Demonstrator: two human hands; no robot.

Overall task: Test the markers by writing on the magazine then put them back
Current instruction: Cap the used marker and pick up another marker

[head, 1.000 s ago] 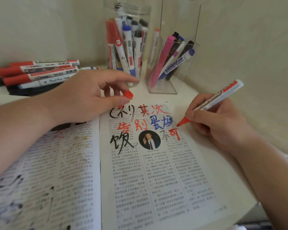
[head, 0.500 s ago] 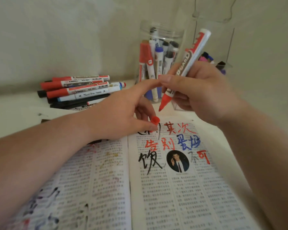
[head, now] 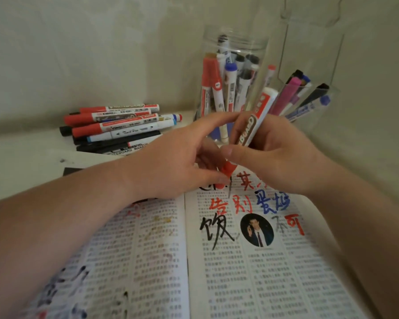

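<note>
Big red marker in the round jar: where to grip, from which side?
Pinch the big red marker by its cap end, from straight above through the jar mouth. It stands near upright, cap up; the clear wall and neighbouring markers block its sides.

Worktop [head: 21, 162]: white, one small dark speck at left.
Wall [head: 90, 54]: pale, plain, on the far side; meets a second wall at right in a corner.
Black flat item [head: 70, 172]: on worktop, left, mostly hidden.
</note>
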